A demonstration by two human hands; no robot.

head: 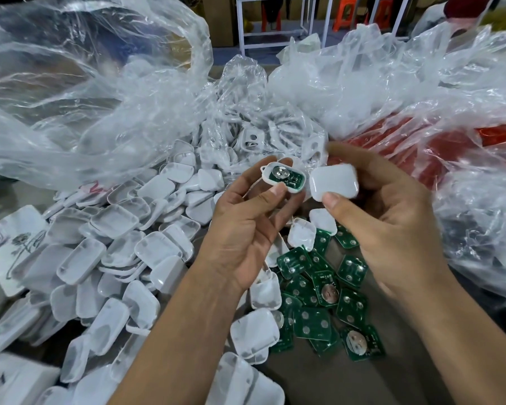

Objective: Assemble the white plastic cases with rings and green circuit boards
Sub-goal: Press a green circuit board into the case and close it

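Pinching the loaded case half (282, 178) in the left hand (246, 226) above the heap of green boards (322, 299), gripping the white cover (333, 182) in the right hand (392, 229) just beside it, needing edges squared before pressing shut.

White case halves (120, 258) lie heaped beside dark green circuit boards (319, 305) dotted with silver pads. The crinkled bags (85, 97) are clear, one showing red (450, 147) underneath, and a white phone case (9, 244) bears a grey line-drawn flower
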